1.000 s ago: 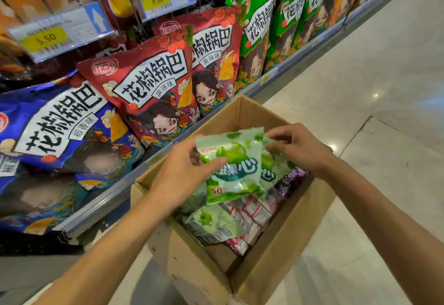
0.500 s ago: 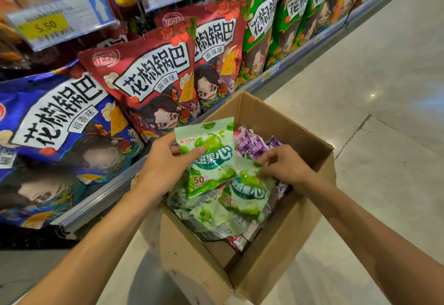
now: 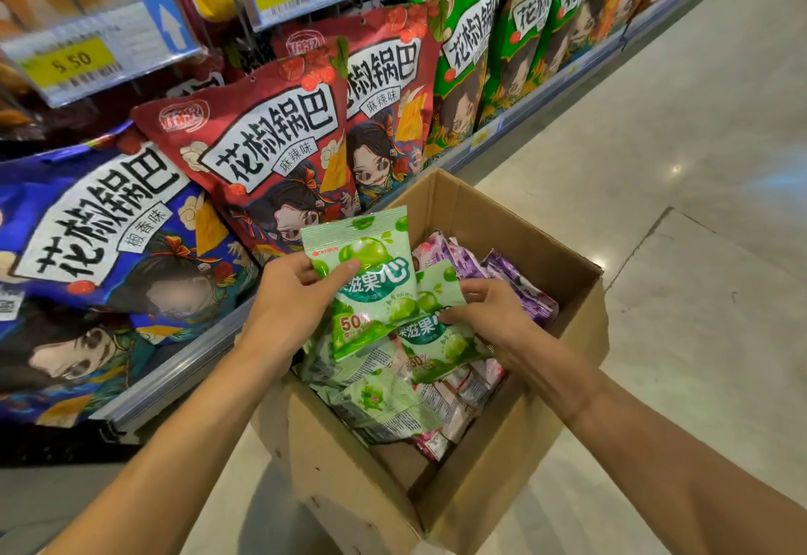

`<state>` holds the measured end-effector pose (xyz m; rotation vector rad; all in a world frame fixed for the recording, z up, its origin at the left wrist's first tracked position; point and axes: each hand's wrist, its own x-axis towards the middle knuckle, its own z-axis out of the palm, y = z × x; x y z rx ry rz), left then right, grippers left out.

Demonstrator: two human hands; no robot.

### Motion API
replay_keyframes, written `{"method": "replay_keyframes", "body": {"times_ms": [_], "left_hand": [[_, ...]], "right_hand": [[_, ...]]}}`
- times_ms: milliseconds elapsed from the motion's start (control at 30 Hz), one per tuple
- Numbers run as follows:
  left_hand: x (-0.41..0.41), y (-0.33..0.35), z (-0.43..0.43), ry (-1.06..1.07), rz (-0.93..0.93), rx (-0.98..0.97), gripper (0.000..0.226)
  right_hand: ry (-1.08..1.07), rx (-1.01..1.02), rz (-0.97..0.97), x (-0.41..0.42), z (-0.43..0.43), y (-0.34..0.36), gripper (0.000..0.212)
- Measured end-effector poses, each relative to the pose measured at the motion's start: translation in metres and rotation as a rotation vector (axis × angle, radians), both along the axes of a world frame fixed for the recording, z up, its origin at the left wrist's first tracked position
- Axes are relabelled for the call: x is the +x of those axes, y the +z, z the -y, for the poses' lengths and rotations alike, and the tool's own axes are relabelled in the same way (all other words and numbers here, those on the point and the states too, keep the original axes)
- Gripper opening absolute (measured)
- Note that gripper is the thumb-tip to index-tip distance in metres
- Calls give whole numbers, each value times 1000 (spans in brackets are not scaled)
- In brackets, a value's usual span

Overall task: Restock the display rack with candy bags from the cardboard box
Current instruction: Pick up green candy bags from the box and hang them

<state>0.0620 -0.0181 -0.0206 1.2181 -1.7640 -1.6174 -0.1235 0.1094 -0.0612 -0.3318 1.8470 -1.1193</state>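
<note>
Head view: I am picking stock. My left hand point(image 3: 290, 301) pinches a glossy green candy bag point(image 3: 371, 288) near its top, thumb across the front, above the stiff cardboard box point(image 3: 502, 480). My right hand point(image 3: 484, 314) curls onto a second green bag point(image 3: 441, 336), crinkly, just beneath its fingers. Next, I judge, both lift toward the rack point(image 3: 174, 371) beyond my left hand.

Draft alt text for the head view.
A person's left hand holds a pale green plastic candy bag over an open brown cardboard box, while the right hand pinches a second green candy bag lying among purple packets inside. Large red snack bags stand on the shelf behind.
</note>
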Motion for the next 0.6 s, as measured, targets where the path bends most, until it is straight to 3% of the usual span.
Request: {"method": "replay_keyframes", "body": {"times_ms": [100,233,467,600], "left_hand": [[4,4,-6,33,12,70,20],[12,26,-19,109,4,225,16],[27,114,-47,151,24,395,13],[38,198,-59,125,40,423,22]], "right_hand": [[-35,-77,16,-7,-7,12,29],[-145,-213,221,-16,-29,40,34],[-174,-297,477,-3,-58,141,39],[-163,-254,514,19,-67,223,63]]}}
